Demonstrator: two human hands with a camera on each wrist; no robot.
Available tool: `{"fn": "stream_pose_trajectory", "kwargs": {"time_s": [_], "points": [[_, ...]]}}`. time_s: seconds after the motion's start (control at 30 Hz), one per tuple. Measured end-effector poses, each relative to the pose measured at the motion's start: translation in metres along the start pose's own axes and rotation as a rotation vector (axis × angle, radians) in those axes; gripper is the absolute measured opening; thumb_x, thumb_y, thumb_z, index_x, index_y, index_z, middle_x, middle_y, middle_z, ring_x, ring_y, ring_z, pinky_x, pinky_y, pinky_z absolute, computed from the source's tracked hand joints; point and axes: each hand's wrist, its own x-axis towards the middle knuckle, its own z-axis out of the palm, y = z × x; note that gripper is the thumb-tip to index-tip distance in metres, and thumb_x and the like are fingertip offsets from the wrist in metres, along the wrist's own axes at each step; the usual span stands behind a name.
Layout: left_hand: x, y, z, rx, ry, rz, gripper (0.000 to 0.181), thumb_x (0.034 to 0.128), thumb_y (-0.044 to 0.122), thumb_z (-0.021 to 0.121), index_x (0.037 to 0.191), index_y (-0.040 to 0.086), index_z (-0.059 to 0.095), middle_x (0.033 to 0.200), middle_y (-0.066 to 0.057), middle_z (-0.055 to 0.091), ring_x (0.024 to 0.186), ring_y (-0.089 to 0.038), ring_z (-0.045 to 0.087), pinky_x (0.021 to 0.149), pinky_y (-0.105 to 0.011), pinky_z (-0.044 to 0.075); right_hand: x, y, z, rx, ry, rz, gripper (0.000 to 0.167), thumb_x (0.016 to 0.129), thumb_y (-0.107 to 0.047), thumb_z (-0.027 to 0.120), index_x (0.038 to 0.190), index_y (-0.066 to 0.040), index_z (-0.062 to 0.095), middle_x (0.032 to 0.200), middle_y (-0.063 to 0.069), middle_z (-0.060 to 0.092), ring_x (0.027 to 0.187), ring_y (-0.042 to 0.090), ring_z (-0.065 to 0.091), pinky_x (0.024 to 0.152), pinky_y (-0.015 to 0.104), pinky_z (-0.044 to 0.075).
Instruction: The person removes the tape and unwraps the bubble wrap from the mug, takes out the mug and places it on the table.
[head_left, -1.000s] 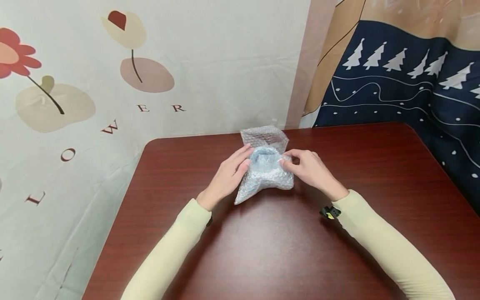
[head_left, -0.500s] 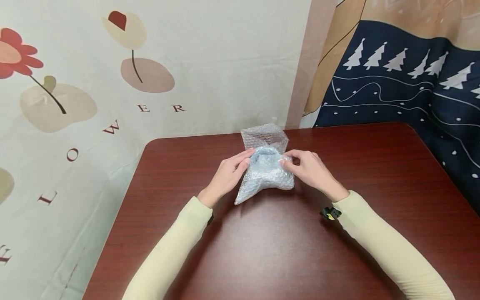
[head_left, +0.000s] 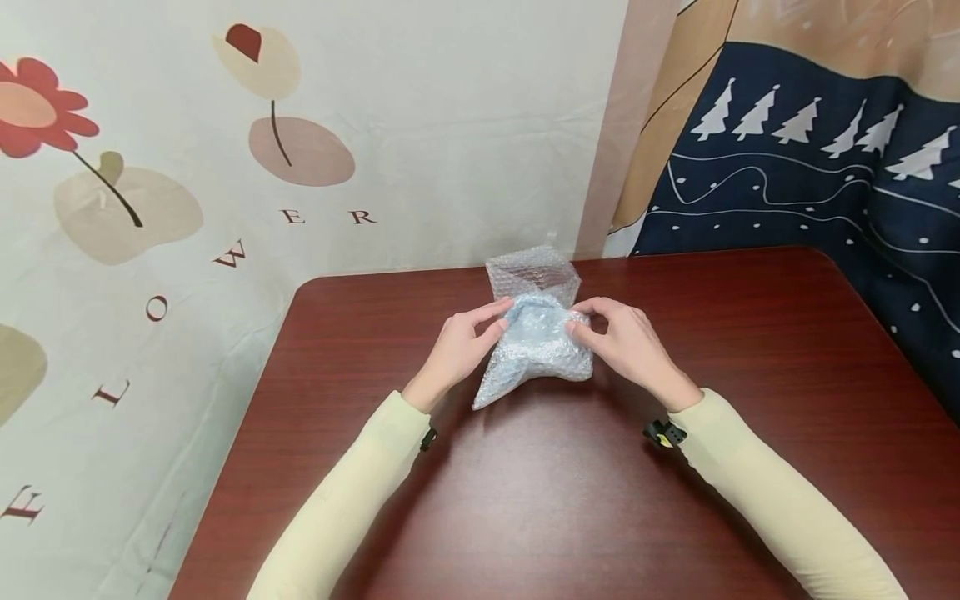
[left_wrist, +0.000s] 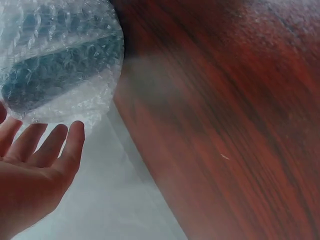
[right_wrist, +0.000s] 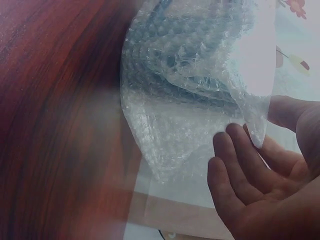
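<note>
A bubble wrap bundle (head_left: 534,342) lies on the table in the head view, its loose flap (head_left: 534,273) spread toward the wall. Something bluish shows through the plastic, but its kind cannot be told. My left hand (head_left: 459,343) is at the bundle's left side, with fairly straight fingers touching the wrap (left_wrist: 62,65). At the right side, my right hand (head_left: 630,342) pinches an edge of the wrap (right_wrist: 190,95) between thumb and forefinger. The other fingers of that hand are loosely bent beneath the edge in the right wrist view.
The dark red wooden table (head_left: 540,500) runs back to a pale hanging cloth (head_left: 450,125) with flower prints. A navy cloth (head_left: 787,183) with white trees hangs behind the right corner.
My left fingers have lowered against the wrap, and the thumb has slid a little toward the bundle's middle. My right thumb and forefinger stand slightly wider apart. The head view has shifted slightly.
</note>
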Motion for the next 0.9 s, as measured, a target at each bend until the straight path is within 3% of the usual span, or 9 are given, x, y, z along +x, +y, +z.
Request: {"fn": "stream_pose_trajectory", "kwargs": {"time_s": [0.07, 0.17, 0.37, 0.5, 0.7, 0.9], "points": [[0.001, 0.001, 0.0, 0.006, 0.005, -0.01, 0.039, 0.1054, 0.024, 0.06, 0.144, 0.02, 0.064, 0.146, 0.004, 0.06, 0.05, -0.009, 0.025, 0.072, -0.033, 0.043, -0.001, 0.0, 0.001, 0.0, 0.03, -0.021, 0.028, 0.097, -0.026, 0.074, 0.118, -0.007, 0.073, 0.117, 0.011, 0.071, 0.107, 0.029, 0.062, 0.095, 0.047, 0.046], [0.001, 0.001, 0.001, 0.013, 0.012, -0.016, 0.039, 0.1051, 0.023, 0.06, 0.144, 0.02, 0.064, 0.145, 0.003, 0.062, 0.048, -0.008, 0.02, 0.065, -0.033, 0.039, -0.003, 0.001, 0.002, 0.009, 0.072, -0.048, 0.021, 0.095, -0.022, 0.075, 0.11, -0.008, 0.073, 0.11, 0.01, 0.071, 0.102, 0.029, 0.062, 0.092, 0.046, 0.046], [0.001, 0.0, 0.001, 0.008, 0.013, -0.011, 0.04, 0.1048, 0.023, 0.06, 0.145, 0.02, 0.064, 0.145, 0.001, 0.062, 0.05, -0.008, 0.024, 0.081, -0.034, 0.043, -0.009, -0.003, 0.0, 0.052, 0.134, -0.089, 0.01, 0.093, -0.016, 0.076, 0.101, -0.011, 0.072, 0.099, 0.005, 0.07, 0.092, 0.021, 0.059, 0.084, 0.037, 0.045], [0.001, 0.0, 0.001, 0.007, 0.016, -0.013, 0.041, 0.1042, 0.023, 0.06, 0.145, 0.02, 0.064, 0.145, 0.0, 0.062, 0.049, -0.008, 0.023, 0.076, -0.034, 0.043, -0.014, -0.005, -0.002, 0.066, 0.159, -0.117, 0.008, 0.093, -0.014, 0.075, 0.099, -0.012, 0.071, 0.095, 0.002, 0.07, 0.09, 0.017, 0.058, 0.081, 0.031, 0.044], [0.001, 0.001, 0.001, 0.006, 0.024, -0.021, 0.041, 0.1037, 0.022, 0.06, 0.144, 0.021, 0.064, 0.144, 0.0, 0.063, 0.048, -0.008, 0.021, 0.066, -0.034, 0.04, -0.02, -0.003, -0.005, 0.094, 0.145, -0.16, 0.015, 0.094, -0.01, 0.074, 0.109, -0.012, 0.071, 0.099, 0.001, 0.071, 0.09, 0.016, 0.059, 0.078, 0.034, 0.046], [0.001, 0.002, 0.001, 0.007, 0.022, -0.022, 0.041, 0.1041, 0.022, 0.06, 0.145, 0.021, 0.064, 0.145, 0.001, 0.062, 0.047, -0.008, 0.021, 0.063, -0.033, 0.038, -0.024, -0.005, -0.008, 0.107, 0.136, -0.215, 0.026, 0.094, -0.003, 0.072, 0.118, -0.014, 0.072, 0.105, 0.001, 0.072, 0.093, 0.013, 0.061, 0.077, 0.02, 0.046]]}}
